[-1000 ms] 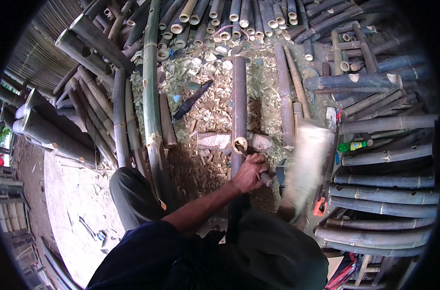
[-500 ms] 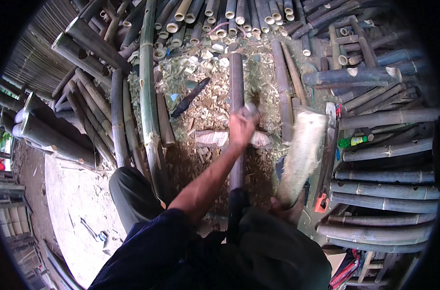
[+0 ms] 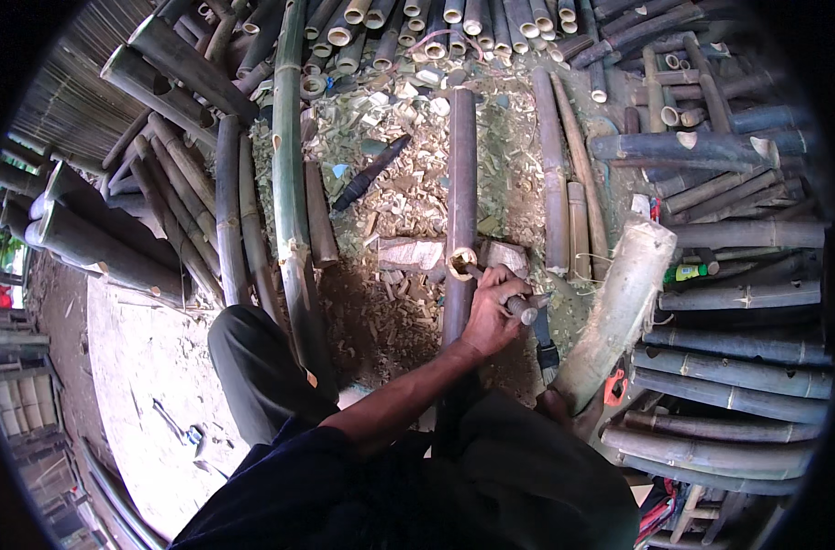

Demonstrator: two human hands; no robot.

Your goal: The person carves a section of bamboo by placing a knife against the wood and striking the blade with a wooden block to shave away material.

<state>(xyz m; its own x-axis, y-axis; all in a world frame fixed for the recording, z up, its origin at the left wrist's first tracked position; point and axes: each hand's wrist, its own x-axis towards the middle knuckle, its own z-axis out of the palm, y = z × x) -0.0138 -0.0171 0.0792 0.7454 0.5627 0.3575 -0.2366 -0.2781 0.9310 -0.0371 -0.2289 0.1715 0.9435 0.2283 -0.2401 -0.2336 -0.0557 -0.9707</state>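
Note:
A dark bamboo pole [image 3: 461, 174] runs away from me between my legs, lying across a short wooden block [image 3: 408, 255]. A round hole [image 3: 460, 264] with a pale rim is cut in its upper side. My left hand [image 3: 495, 316] is closed around a chisel [image 3: 525, 312], whose blade end reaches the hole's right edge; the chisel's butt points toward the lower right. My right hand [image 3: 557, 408], partly hidden near my right knee, grips the lower end of a thick, pale wooden club [image 3: 619, 307], raised and tilted to the right.
Wood chips [image 3: 408, 202] cover the ground around the pole. A dark sheathed-looking tool [image 3: 371, 171] lies left of it. A long green bamboo [image 3: 289, 183] stretches along the left; stacked bamboo tubes [image 3: 729, 357] fill the right. An orange saw handle [image 3: 615, 387] shows beside the club.
My left hand has moved nearer and right, bringing the chisel to the hole, now uncovered. The club has swung to the right. The view has shifted slightly.

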